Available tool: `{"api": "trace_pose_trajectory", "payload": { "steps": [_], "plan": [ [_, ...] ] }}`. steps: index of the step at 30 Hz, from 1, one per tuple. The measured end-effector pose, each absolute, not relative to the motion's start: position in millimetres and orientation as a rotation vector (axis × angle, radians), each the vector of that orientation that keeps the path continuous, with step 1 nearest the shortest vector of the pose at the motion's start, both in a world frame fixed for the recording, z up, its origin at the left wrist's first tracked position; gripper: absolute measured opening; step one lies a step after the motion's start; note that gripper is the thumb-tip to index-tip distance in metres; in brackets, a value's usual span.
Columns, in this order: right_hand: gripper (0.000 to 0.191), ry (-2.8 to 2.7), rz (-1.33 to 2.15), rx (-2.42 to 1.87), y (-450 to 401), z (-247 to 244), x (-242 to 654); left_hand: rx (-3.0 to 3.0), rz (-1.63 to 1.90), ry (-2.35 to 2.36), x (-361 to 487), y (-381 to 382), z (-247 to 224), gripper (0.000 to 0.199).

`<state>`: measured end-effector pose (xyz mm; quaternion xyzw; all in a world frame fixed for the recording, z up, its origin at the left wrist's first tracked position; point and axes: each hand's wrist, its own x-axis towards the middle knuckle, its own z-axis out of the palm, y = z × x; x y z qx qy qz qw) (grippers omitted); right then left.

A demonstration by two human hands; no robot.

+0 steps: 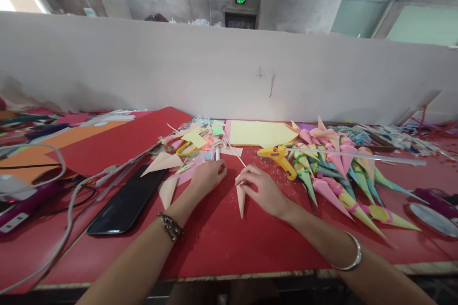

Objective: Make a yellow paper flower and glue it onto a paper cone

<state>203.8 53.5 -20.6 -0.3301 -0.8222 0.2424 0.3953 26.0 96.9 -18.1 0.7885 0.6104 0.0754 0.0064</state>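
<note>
Peach paper, rolled into a slim cone (241, 203), marks the centre of the dial, its tip pointing to six o'clock over the red tabletop (214, 250). The right hand (263, 191) has its fingers closed about the cone's wide end, and a thin pale stick (236, 154) runs from those fingertips toward eleven; whether they pinch the stick too is hidden. At ten o'clock, apart from the cone, the left hand (209, 175) is curled, thumb and forefinger nearly meeting; I cannot tell whether it grips anything. Between two and three o'clock lies a heap of coloured paper cones (345, 164), many banded with pink fuzzy trim, so a good batch looks finished or close to it. By contrast, the visible part of the peach cone bears no trim; I judge it shaped but undecorated, with its wide end perhaps unfixed. Further peach paper seems to be waiting: one piece (162, 164) at ten, another (168, 191) at nine, near the black smartphone (125, 204). A yellow hot-glue gun (281, 156) rests between one and two, and cream sheets (263, 133) lie past it toward twelve.
</note>
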Motion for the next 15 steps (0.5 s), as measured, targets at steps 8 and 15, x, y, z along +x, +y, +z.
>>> {"api": "trace_pose_trajectory", "payload": {
  "steps": [8,15],
  "plan": [
    [0.026,-2.115,0.611,-0.756,55,-16,204,2.465,0.323,1.857,27,95,-23,0.024],
    [0.038,-2.117,0.497,-0.802,56,-19,200,2.442,0.331,1.687,-17,106,13,0.026]
  ]
}}
